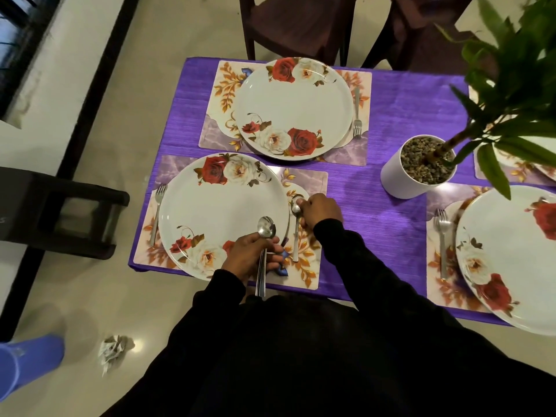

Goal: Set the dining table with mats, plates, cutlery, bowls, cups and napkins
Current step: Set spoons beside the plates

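Seen from the head camera: right hand [319,212] curled at the bowl end of a spoon [296,233], setting it on the mat [310,266] just right of the near plate [222,215]. Left hand [251,256] clamped round spare spoons [264,245], kept ready for the other settings.

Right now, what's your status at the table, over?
Left hand grips spare spoons. Right hand laying a spoon on the mat, right of the near plate. Nothing blocking.

Left hand [251,254] curled, gripping; right hand [320,210] fisted, knuckles up
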